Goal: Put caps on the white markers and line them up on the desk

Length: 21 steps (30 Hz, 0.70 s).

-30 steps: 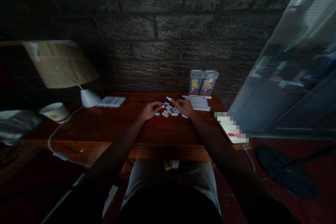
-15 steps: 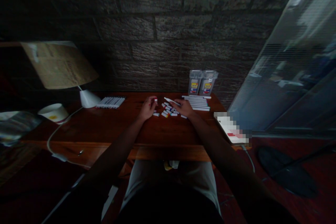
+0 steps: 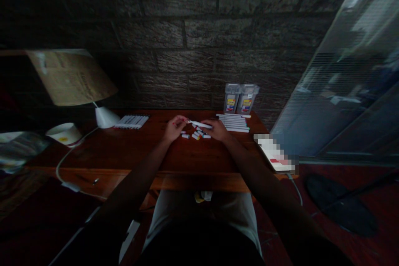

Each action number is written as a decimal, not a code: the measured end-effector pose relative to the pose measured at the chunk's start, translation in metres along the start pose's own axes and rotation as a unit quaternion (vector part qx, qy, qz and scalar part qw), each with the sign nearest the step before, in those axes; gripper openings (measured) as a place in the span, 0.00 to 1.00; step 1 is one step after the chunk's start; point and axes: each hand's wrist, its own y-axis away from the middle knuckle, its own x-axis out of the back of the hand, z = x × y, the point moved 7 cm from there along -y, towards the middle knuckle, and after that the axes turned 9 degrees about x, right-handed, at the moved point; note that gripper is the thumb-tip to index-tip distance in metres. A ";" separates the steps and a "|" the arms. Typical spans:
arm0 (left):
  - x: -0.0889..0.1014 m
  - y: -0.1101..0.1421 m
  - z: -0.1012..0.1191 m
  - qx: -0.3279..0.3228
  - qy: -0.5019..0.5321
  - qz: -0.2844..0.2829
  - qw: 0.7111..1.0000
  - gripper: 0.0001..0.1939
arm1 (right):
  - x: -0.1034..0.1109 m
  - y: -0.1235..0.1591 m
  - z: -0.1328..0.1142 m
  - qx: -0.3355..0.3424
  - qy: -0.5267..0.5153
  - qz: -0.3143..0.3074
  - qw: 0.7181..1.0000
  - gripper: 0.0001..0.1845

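Observation:
My right hand (image 3: 218, 130) is closed on a white marker (image 3: 201, 125), its uncapped tip pointing left. Facing that tip, my left hand (image 3: 175, 128) pinches a small marker cap, now mostly hidden by the fingers. Tip and cap meet or nearly meet; I cannot tell which. Below and behind the marker lies a pile of loose white caps (image 3: 195, 136) with coloured ends, partly covered by the marker and my right hand. To the right, several white markers (image 3: 233, 123) lie side by side.
Two clear plastic cases (image 3: 238, 99) stand against the brick wall. A row of markers (image 3: 132, 121) lies left of my hands. Further left are a lamp (image 3: 106, 117) and a paper cup (image 3: 64, 135). A pale, pixelated flat object (image 3: 272, 153) sits at the right edge.
The marker in my right hand has moved left and levelled toward my left hand. The red-ended cap in my left hand has turned toward the marker's tip.

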 end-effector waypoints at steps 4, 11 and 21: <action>0.002 -0.002 -0.006 0.022 0.021 0.012 0.999 0.24 | 0.003 0.001 0.005 -0.007 -0.016 0.017 1.000 0.15; 0.006 -0.001 -0.006 0.045 0.007 0.011 0.999 0.25 | 0.008 0.003 0.015 -0.044 0.013 0.017 0.999 0.13; -0.010 0.006 -0.003 0.055 0.001 -0.067 0.996 0.25 | 0.003 0.001 0.010 -0.032 0.027 -0.034 0.999 0.13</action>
